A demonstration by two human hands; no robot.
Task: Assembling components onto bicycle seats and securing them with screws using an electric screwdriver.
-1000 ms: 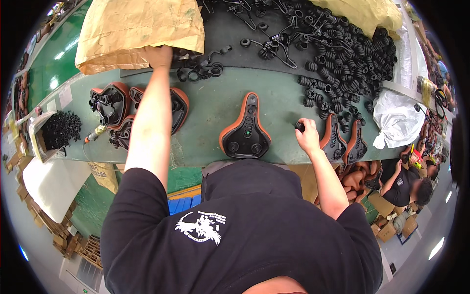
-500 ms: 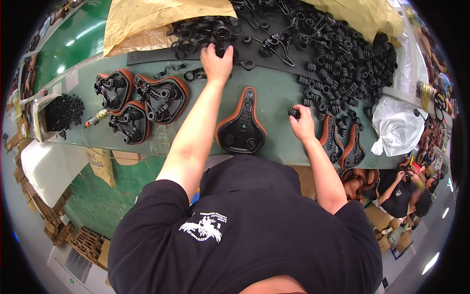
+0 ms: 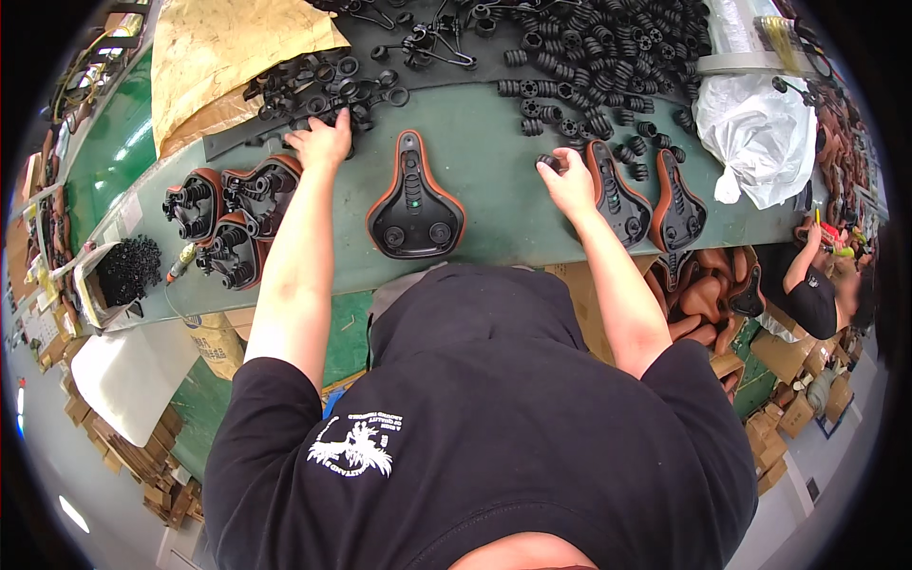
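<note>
A bicycle saddle (image 3: 415, 214), black underneath with a brown rim, lies upside down on the green bench in front of me, its narrow nose pointing away. Beyond it to the left, my left hand (image 3: 321, 142) reaches to the near edge of a pile of black ring-shaped parts (image 3: 328, 81). Its fingers are spread among loose pieces; nothing is plainly gripped. To the saddle's right, just above the bench, my right hand (image 3: 573, 185) pinches a small black ribbed coil part (image 3: 548, 162) between thumb and fingers.
Black ribbed coil parts (image 3: 608, 57) are heaped at the back right. Two more upturned saddles (image 3: 676, 204) lie right of my right hand, near a white plastic bag (image 3: 755, 133). Saddles with parts fitted (image 3: 231, 249) sit at left beside a power tool (image 3: 180, 261) and a box (image 3: 93, 285).
The whole view has shifted, so the bench things appear farther left and higher. My left hand has moved a little left along the ring pile. My right hand still holds the coil part.
</note>
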